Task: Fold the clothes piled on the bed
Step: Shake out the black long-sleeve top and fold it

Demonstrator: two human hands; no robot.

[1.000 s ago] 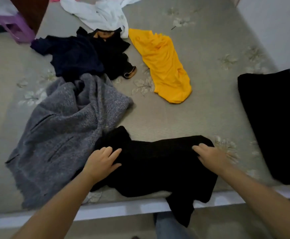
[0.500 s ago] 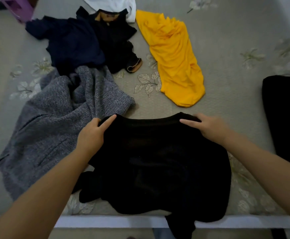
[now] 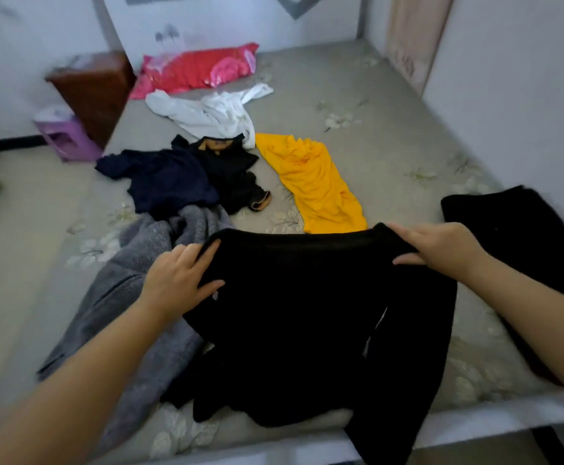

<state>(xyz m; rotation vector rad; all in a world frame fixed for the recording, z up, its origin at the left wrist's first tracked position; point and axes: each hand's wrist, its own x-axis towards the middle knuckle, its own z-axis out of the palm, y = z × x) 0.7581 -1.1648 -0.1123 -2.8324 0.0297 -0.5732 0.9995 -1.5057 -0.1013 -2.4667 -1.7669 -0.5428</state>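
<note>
A black top (image 3: 300, 313) hangs stretched between my hands over the near edge of the bed (image 3: 391, 142), its lower part trailing past the edge. My left hand (image 3: 180, 280) grips its upper left corner, fingers on top and thumb below. My right hand (image 3: 441, 246) grips the upper right corner. A grey knitted garment (image 3: 133, 297) lies crumpled under and left of the top. Farther back lie a yellow garment (image 3: 317, 186), a navy top (image 3: 169, 176), a black garment with a tan collar (image 3: 233, 169) and a white garment (image 3: 213, 112).
A folded black garment (image 3: 535, 236) lies at the bed's right side. A red and pink pillow (image 3: 200, 68) sits at the head. A brown cabinet (image 3: 96, 92) and a purple stool (image 3: 65, 135) stand left of the bed. A wall runs along the right.
Both hands have lifted the black top off the bed and spread it wider. The view has tilted up, so the pillow, the cabinet and the far wall now show.
</note>
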